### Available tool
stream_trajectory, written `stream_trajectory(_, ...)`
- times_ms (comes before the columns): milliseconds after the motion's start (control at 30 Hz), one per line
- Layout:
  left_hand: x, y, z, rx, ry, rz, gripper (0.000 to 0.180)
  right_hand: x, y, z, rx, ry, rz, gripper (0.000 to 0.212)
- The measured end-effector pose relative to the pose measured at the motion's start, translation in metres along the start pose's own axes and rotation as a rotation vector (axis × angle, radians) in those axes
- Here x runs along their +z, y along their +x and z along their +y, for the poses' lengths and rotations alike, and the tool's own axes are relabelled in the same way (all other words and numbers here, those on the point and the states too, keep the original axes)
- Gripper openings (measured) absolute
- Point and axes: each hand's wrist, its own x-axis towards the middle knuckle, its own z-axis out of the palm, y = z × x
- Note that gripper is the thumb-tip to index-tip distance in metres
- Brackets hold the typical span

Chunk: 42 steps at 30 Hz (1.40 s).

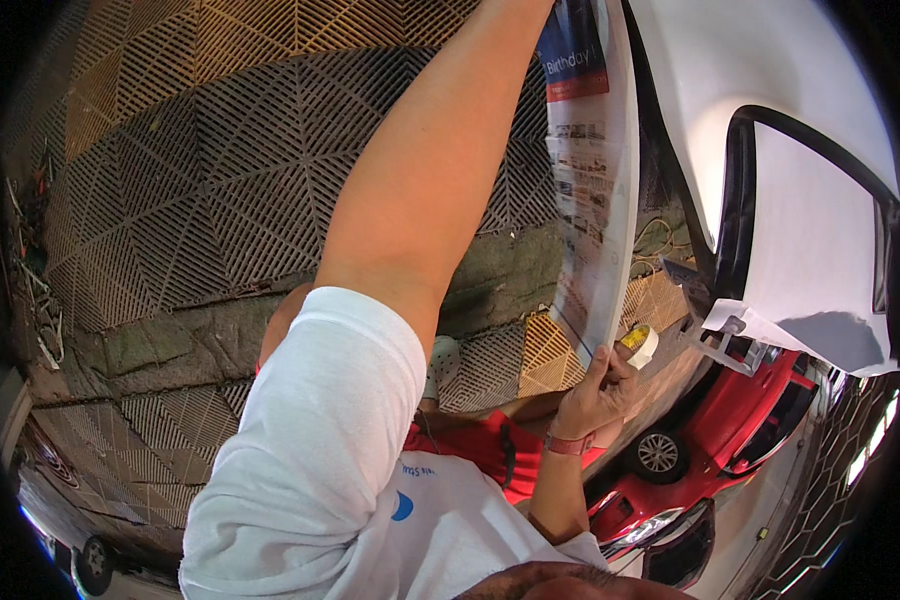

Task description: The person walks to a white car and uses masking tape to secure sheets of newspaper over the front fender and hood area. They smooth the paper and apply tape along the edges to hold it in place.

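A long printed newspaper sheet (585,200) hangs lengthwise beside a white car body panel (690,60). At its lower end my right hand (598,393) is closed, pinching the paper's edge between thumb and fingers. A reddish band circles that wrist. My left arm reaches up past the top edge of the head view, so its hand is hidden there. Just beyond my right hand sits a small white round thing (642,347) with yellow inside; its kind is unclear.
A black-trimmed window (820,210) in the white panel looks covered in pale material. Grooved interlocking tiles (260,150) cover the floor, crossed by a dull green strip (160,345). A red car (710,430) stands at lower right. Tangled cords (42,290) lie far left.
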Motion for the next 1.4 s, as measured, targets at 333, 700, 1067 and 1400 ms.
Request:
stream_trajectory(333, -0.009, -0.009, 0.018, -0.124, 0.006, -0.098, 0.042, -0.002, 0.035, 0.008, 0.087, 0.145, 0.087, 0.01)
stream_trajectory(700, -0.008, -0.015, 0.019, -0.053, 0.167, -0.061, 0.054, 0.0, 0.04, 0.022, 0.121, 0.186, 0.073, 0.012)
stream_trajectory(1067, -0.011, -0.026, 0.018, 0.041, 0.2, -0.073, 0.055, 0.001, 0.05, 0.019, 0.12, 0.102, 0.083, 0.012)
stream_trajectory(1400, 0.0, -0.022, -0.01, 0.239, 0.194, -0.069, 0.07, -0.002, 0.061, 0.029, 0.103, 0.118, 0.099, 0.014)
